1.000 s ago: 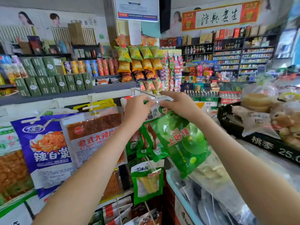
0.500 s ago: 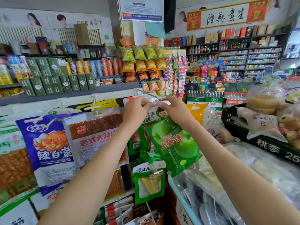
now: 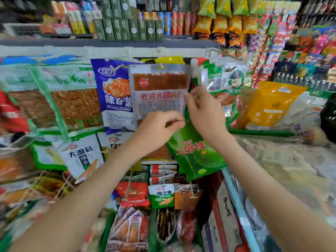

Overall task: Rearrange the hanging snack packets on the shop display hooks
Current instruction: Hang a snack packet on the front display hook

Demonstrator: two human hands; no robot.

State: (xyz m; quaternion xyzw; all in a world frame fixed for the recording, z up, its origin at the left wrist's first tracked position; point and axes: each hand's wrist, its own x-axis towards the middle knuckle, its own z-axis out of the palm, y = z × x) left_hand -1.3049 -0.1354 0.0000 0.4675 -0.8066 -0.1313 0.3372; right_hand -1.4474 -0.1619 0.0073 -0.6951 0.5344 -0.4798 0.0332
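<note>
- Snack packets crowd the display: a clear spicy-strip packet hangs at 12 o'clock from the left hand, with a blue packet overlapped at its 9 o'clock and a yellow packet at 3 o'clock.
- Left hand, fingers curled, pinches the top edge of the green packet, which hangs tilted at its 5 o'clock.
- Right hand lifts thumb and forefinger pressed together beside the spicy-strip packet; what they pinch is too blurred to tell.
- Both hands cover the green packet's top.
</note>
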